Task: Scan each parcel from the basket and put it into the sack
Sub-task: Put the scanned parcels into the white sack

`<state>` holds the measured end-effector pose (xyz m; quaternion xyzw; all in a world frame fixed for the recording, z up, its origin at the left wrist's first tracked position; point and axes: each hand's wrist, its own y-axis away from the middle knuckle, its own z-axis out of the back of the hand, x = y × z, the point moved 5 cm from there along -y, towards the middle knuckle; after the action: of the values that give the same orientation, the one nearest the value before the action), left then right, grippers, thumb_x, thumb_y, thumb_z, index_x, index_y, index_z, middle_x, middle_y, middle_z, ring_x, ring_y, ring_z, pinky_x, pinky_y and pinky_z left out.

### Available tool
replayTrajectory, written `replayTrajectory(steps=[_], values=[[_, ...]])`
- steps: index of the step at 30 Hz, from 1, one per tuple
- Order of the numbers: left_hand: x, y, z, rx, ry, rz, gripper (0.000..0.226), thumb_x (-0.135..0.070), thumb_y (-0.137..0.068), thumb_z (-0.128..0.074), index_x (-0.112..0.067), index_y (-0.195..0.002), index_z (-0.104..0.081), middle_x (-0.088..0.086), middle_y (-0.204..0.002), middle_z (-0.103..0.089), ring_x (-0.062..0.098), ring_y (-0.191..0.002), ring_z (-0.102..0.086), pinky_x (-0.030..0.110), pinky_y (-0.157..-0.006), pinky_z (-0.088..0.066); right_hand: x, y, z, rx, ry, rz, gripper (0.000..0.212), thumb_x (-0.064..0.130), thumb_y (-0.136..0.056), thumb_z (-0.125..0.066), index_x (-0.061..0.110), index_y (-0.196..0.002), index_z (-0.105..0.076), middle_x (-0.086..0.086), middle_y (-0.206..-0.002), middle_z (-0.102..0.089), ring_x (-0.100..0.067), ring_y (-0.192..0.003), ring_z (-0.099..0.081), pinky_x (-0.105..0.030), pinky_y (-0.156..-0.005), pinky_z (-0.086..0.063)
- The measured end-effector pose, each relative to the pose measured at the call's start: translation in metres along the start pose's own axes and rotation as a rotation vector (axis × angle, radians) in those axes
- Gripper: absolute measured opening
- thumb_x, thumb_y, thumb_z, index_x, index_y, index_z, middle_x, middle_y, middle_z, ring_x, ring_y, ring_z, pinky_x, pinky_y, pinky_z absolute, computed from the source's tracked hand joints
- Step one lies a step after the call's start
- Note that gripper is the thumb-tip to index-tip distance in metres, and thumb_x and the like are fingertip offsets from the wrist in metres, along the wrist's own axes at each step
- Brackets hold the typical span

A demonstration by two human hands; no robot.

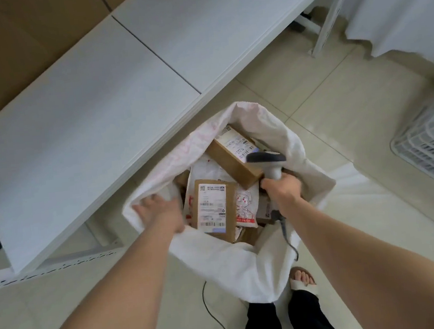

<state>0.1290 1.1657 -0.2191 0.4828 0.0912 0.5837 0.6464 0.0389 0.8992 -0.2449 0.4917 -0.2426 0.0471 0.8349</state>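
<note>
Tiled floor [339, 114] carries the sack [247, 263], parcels [215, 207] inside. Left hand [156, 211] grips its nine-o'clock rim; right hand [282, 187] clasps the scanner [266, 158]. Best hold the mouth wide; basket [433, 141] sits at three o'clock.

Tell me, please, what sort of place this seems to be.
Most likely a parcel sorting or dispatch room. A white sack on the tiled floor holds labelled cardboard parcels, the right hand grips a barcode scanner, and a white plastic basket stands nearby.
</note>
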Motion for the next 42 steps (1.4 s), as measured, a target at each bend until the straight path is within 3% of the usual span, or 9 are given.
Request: replayTrajectory(steps=[3,5,9,12,16,19,24,34,42], values=[[0.035,-0.018,-0.019,0.108,0.013,0.19,0.084,-0.045,-0.086,-0.058,-0.022,-0.153,-0.013,0.025,-0.157,0.002,0.046,-0.143,-0.004,0.063,-0.113,-0.011,-0.022,-0.02,0.016,-0.145,0.122,-0.034,0.039,0.028,-0.084,-0.061,0.017,-0.121,-0.058,-0.012,-0.125,-0.039,-0.038,-0.115,-0.049,-0.05,-0.097,-0.049],[0.029,-0.023,-0.014,0.079,0.08,0.188,0.083,-0.046,-0.087,-0.057,-0.022,-0.152,-0.013,0.022,-0.157,-0.006,0.043,-0.143,-0.012,0.061,-0.112,-0.018,-0.027,-0.024,0.011,-0.131,0.118,-0.021,0.038,0.028,-0.083,-0.062,0.019,-0.12,-0.059,-0.012,-0.128,-0.039,-0.04,-0.114,-0.051,-0.05,-0.098,-0.048],[-0.011,-0.019,0.026,-0.191,0.4,-0.051,0.076,-0.048,-0.087,-0.06,-0.027,-0.149,-0.022,0.011,-0.151,-0.031,0.035,-0.137,-0.033,0.05,-0.104,-0.037,-0.019,-0.016,-0.004,-0.039,-0.022,0.037,0.027,0.019,-0.085,-0.068,0.018,-0.111,-0.061,-0.01,-0.116,-0.057,-0.026,-0.091,-0.061,-0.04,-0.085,-0.055],[-0.008,-0.022,0.043,-0.169,0.75,0.046,0.076,-0.047,-0.092,-0.053,-0.022,-0.153,-0.015,0.013,-0.154,-0.029,0.034,-0.136,-0.035,0.046,-0.105,-0.037,-0.017,-0.01,-0.006,0.03,-0.053,0.055,0.019,0.012,-0.09,-0.064,0.016,-0.105,-0.054,0.0,-0.084,-0.056,-0.012,-0.068,-0.053,-0.026,-0.064,-0.048],[-0.013,-0.009,0.059,-0.157,0.688,-0.026,0.037,-0.029,-0.092,-0.053,-0.005,-0.12,-0.054,0.012,-0.116,-0.061,0.026,-0.097,-0.058,0.033,-0.077,-0.046,-0.013,0.006,-0.001,0.046,-0.074,0.058,0.022,0.012,-0.088,-0.066,0.012,-0.108,-0.056,-0.006,-0.088,-0.064,-0.014,-0.07,-0.06,-0.032,-0.073,-0.055],[-0.029,0.014,0.074,-0.201,0.705,-0.102,0.027,-0.022,-0.092,-0.05,-0.004,-0.109,-0.061,0.006,-0.089,-0.061,0.022,-0.082,-0.057,0.028,-0.062,-0.039,-0.006,0.023,0.01,0.05,-0.045,0.101,0.022,0.013,-0.086,-0.066,0.016,-0.105,-0.056,-0.002,-0.08,-0.061,-0.013,-0.067,-0.058,-0.033,-0.072,-0.056],[-0.055,0.056,0.104,-0.26,0.739,-0.24,0.045,-0.019,-0.093,-0.05,-0.014,-0.137,-0.047,0.009,-0.136,-0.049,0.027,-0.115,-0.054,0.033,-0.087,-0.046,0.004,0.054,0.04,0.086,-0.199,0.131,0.012,0.015,-0.086,-0.064,0.013,-0.097,-0.06,-0.004,-0.077,-0.062,-0.014,-0.063,-0.054,-0.025,-0.061,-0.049],[-0.148,0.151,0.16,-0.323,0.602,-0.404,0.038,-0.021,-0.096,-0.051,-0.013,-0.132,-0.05,0.01,-0.13,-0.054,0.025,-0.113,-0.055,0.029,-0.081,-0.043,0.004,0.095,0.145,0.299,-0.49,0.202,0.028,0.001,-0.08,-0.063,0.007,-0.105,-0.051,-0.009,-0.067,-0.057,-0.018,-0.058,-0.055,-0.033,-0.058,-0.053],[-0.321,0.281,0.21,-0.421,0.558,-0.534,0.043,-0.018,-0.094,-0.052,-0.013,-0.136,-0.048,0.014,-0.138,-0.045,0.031,-0.121,-0.05,0.038,-0.102,-0.043,-0.05,0.088,0.338,0.181,-0.825,0.166,0.01,0.002,-0.089,-0.057,0.009,-0.085,-0.051,-0.008,-0.058,-0.049,-0.014,-0.043,-0.043,-0.022,-0.044,-0.042]])
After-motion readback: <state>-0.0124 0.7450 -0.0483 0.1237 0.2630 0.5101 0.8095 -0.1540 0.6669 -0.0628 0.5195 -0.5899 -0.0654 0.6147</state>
